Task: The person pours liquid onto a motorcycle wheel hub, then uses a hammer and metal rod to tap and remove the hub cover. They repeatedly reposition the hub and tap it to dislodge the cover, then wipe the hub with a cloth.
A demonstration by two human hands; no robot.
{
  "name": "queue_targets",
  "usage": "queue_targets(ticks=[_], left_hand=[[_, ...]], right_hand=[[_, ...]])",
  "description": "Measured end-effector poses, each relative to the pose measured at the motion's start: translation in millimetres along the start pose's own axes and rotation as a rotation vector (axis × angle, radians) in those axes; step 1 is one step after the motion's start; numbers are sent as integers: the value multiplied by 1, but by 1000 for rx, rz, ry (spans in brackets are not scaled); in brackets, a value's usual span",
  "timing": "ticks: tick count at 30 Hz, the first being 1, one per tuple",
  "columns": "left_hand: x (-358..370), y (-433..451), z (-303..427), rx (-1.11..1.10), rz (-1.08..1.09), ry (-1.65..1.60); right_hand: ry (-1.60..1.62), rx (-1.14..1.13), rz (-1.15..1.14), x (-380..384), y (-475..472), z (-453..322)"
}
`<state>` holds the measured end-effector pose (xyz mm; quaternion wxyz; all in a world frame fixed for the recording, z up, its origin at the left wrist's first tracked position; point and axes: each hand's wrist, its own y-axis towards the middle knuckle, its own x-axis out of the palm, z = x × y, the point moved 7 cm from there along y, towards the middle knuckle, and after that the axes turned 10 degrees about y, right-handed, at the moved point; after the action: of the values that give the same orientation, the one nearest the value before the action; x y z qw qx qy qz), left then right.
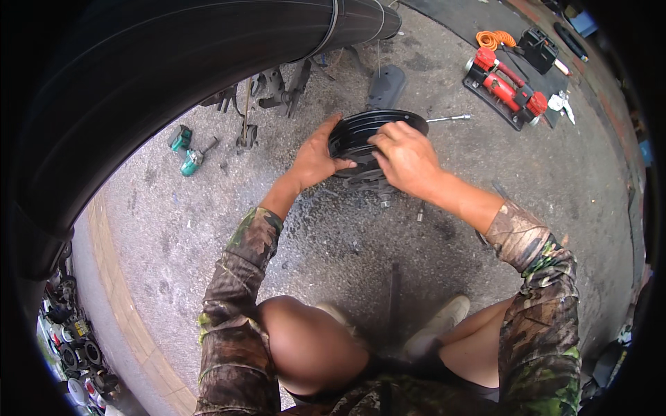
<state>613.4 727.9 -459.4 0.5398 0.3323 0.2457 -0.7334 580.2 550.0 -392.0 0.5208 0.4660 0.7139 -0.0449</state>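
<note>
A black metal wheel rim [364,132] is tilted up on edge just above the pavement in front of me. My left hand [320,156] grips its left edge, thumb on the near side and fingers around the far side. Across the right part of the rim lies my right hand [408,156], its fingers curled against the grooved barrel. Whether those fingers pinch something small is hidden. Dark metal parts with a bolt [385,202] sit directly below the rim. Behind it a metal socket tool [450,118] sticks out to the right.
A green cordless impact wrench [190,153] lies at left, near dark metal vehicle parts [283,91]. A large black curved tube [208,36] crosses the upper left. At upper right stand a red twin-cylinder air compressor [504,88] and an orange coiled hose [494,39]. A small socket [420,213] lies near my right wrist.
</note>
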Motion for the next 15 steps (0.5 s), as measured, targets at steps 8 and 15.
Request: queue_targets(ticks=[8, 15], left_hand=[[6, 0, -5, 13, -23, -53], [13, 0, -4, 40, -18, -75]], right_hand=[[139, 242, -119, -38, 7, 29], [-619, 635, -806, -60, -186, 165]])
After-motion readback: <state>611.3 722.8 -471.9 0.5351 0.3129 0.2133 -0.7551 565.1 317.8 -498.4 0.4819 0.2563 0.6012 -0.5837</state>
